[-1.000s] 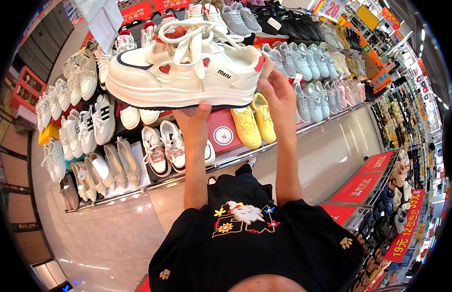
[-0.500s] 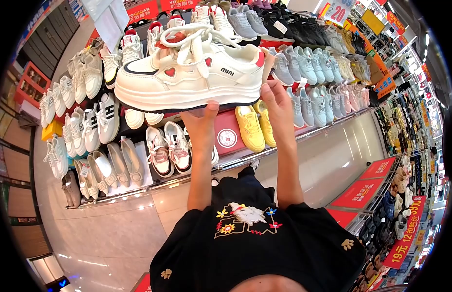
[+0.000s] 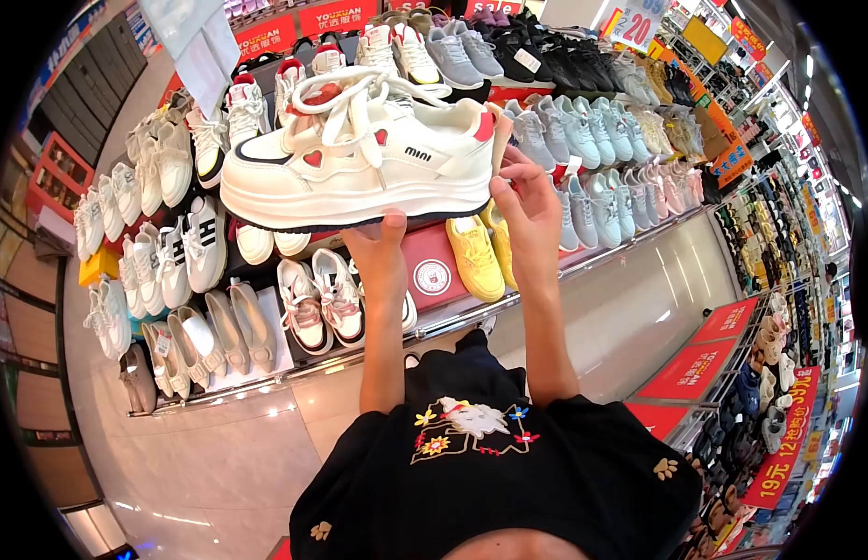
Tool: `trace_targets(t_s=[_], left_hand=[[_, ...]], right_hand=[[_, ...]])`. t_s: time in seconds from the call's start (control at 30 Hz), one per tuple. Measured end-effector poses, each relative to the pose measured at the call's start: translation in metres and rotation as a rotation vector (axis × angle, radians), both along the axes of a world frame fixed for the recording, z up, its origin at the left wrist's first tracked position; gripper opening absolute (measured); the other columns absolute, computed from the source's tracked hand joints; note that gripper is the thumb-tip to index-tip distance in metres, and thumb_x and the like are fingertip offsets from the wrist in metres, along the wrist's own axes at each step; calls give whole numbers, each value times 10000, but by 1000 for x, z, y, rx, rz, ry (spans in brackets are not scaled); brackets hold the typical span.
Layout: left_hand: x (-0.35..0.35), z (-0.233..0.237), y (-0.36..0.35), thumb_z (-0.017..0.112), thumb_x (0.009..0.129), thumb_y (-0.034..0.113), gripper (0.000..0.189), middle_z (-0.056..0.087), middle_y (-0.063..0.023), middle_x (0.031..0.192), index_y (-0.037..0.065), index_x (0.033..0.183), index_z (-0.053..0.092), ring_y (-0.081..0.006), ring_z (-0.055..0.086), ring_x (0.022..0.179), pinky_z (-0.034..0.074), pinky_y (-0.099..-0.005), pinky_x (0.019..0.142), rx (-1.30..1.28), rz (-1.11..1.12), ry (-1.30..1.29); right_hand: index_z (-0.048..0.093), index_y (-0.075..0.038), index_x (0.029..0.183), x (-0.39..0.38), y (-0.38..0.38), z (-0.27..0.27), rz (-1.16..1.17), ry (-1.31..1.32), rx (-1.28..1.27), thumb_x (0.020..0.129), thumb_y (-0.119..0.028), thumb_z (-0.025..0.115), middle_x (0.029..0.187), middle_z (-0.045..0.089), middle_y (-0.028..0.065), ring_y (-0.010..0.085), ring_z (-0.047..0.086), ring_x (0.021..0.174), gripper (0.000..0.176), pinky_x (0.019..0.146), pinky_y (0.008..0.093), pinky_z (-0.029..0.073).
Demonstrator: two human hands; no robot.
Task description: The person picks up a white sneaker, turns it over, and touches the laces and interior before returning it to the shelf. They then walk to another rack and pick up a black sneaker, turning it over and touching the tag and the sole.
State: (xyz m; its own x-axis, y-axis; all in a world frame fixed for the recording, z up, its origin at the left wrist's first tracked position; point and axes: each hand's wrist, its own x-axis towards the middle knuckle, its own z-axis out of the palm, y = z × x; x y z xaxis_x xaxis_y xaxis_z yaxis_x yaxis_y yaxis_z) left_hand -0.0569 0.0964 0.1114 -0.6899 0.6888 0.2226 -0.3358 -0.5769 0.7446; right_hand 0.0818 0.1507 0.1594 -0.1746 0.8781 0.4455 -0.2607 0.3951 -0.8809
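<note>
A white sneaker (image 3: pixel 359 177) with red hearts, a red heel patch and "MINI" on its side is held up sideways, toe to the left. My left hand (image 3: pixel 382 252) supports it from below, thumb against the sole's edge and the other fingers hidden beneath. At the heel, my right hand (image 3: pixel 527 201) pinches a small tan tag (image 3: pixel 501 142) between thumb and fingers. Behind the sneaker are a red shoe box (image 3: pixel 432 271) and yellow sneakers (image 3: pixel 475 257).
Rows of shoes fill the display, among them white sneakers (image 3: pixel 204 233), beige flats (image 3: pixel 253 327) and pale blue sneakers (image 3: pixel 578 131). A metal rail (image 3: pixel 452 322) edges it. A second shoe rack with a red sign (image 3: pixel 784 434) stands at right.
The sneaker has dropped slightly in view and shifted a little left at the heel. Both hands moved slightly down with it, and the display behind has shifted a little.
</note>
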Motion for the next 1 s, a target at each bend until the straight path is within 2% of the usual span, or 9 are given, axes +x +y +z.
trace_targets(t_s=[0.1,0.17,0.23,0.43,0.57,0.73,1.0], left_hand=[[-5,-7,3,782,684,456,969,400,-103,1304,7,1348,238,-215,431,1183,355,-378,1007,-67,13,27],[-5,-3,3,731,712,532,956,455,-113,1228,-53,1313,272,-162,457,1093,355,-282,949,-15,11,44],[-4,-1,4,721,712,549,967,445,-117,1239,-52,1318,267,-166,448,1109,350,-286,959,19,-7,18],[-7,-2,0,686,713,602,994,418,-127,1268,-58,1324,261,-181,430,1145,335,-302,985,-17,-47,25],[-10,-8,2,673,717,615,1000,426,-132,1260,-69,1319,264,-181,435,1140,337,-304,984,-44,-25,83],[-8,0,0,675,717,612,997,432,-132,1257,-71,1316,265,-181,440,1133,340,-306,980,-1,-18,89],[-10,-8,1,709,725,550,976,420,-116,1274,-63,1326,245,-168,420,1148,307,-301,1008,-7,-20,30]], right_hand=[[511,-31,1046,0,-2,-1,19,33,-35,860,-135,629,1228,490,144,180,475,1116,244,915,303,394],[489,-39,1087,1,-4,-1,35,59,-77,860,-144,629,1208,497,139,181,459,1130,286,932,306,377],[447,-49,1145,1,-3,-1,99,100,-150,858,-173,628,1130,506,107,168,458,1094,362,937,305,359],[452,-46,1132,1,-3,-1,118,110,-124,854,-184,629,992,497,42,120,472,970,357,864,267,378],[459,-50,1101,0,-5,0,110,111,-147,852,-178,632,969,499,27,102,477,943,329,848,245,377],[485,-59,1016,1,-7,2,144,128,-123,867,-138,615,955,524,2,75,483,914,213,836,233,375],[508,-47,992,0,-6,2,138,120,-121,880,-150,610,943,551,5,71,498,897,184,827,237,384]])
